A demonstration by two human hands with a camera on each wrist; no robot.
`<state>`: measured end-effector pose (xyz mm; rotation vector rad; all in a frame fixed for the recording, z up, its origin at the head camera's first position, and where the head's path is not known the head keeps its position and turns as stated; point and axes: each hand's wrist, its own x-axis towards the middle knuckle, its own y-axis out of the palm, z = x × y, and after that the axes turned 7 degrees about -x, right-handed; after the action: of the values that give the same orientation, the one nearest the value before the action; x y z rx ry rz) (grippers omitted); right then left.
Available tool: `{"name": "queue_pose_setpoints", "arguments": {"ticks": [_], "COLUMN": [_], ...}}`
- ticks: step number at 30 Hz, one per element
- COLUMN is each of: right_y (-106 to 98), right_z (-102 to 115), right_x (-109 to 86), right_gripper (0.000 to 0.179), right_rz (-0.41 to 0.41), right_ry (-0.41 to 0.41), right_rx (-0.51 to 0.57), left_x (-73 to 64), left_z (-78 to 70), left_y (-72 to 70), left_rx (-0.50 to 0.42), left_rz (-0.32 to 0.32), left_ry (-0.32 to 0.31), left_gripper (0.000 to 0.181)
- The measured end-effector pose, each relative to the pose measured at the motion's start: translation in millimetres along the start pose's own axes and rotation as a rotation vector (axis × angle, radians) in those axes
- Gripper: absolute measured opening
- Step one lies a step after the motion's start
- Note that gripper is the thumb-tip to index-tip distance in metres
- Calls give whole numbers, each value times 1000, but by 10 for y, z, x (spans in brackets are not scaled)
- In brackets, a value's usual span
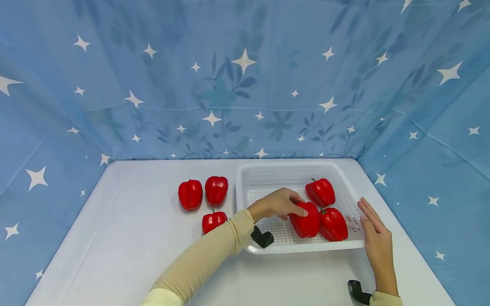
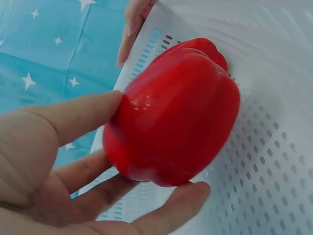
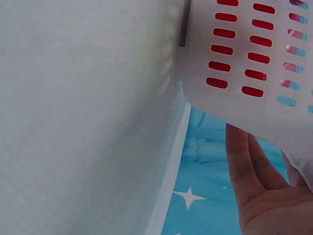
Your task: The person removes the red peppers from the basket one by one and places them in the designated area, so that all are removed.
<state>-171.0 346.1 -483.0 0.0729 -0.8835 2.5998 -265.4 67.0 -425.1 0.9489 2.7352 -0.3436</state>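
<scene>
From afar, I had the left hand (image 1: 281, 202) pinching a red pepper (image 1: 307, 225) between thumb and fingers, toward six o'clock inside the white basket (image 1: 291, 249). The right hand (image 1: 377, 238), fingers straight, touched its rim at four o'clock.

Head view: left sleeve (image 1: 206, 255) covers part of the nearest loose pepper (image 1: 212, 221), and the lower edge chops off that sleeve plus the desk (image 1: 115, 255). Left wrist cam: the held pepper (image 2: 176, 112) blocks most of another pepper (image 2: 211, 47) behind it. Right wrist cam crops the basket (image 3: 198, 63) and right grip (image 3: 266, 200), and tbh can't tell how many peppers (image 3: 221, 50) show through it.
</scene>
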Motion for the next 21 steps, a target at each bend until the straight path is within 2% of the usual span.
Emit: {"name": "queue_pose_setpoints", "arguments": {"ticks": [9, 21], "right_y": [-6, -3], "right_z": [14, -6], "right_x": [0, 5], "right_gripper": [47, 47], "right_rz": [6, 3], "right_ry": [3, -3], "right_rx": [-2, -7], "left_x": [-9, -131], "left_z": [5, -31], "left_y": [-44, -112], "left_rx": [-131, -152], "left_rz": [-19, -52], "left_ry": [31, 55], "left_gripper": [31, 36]}}
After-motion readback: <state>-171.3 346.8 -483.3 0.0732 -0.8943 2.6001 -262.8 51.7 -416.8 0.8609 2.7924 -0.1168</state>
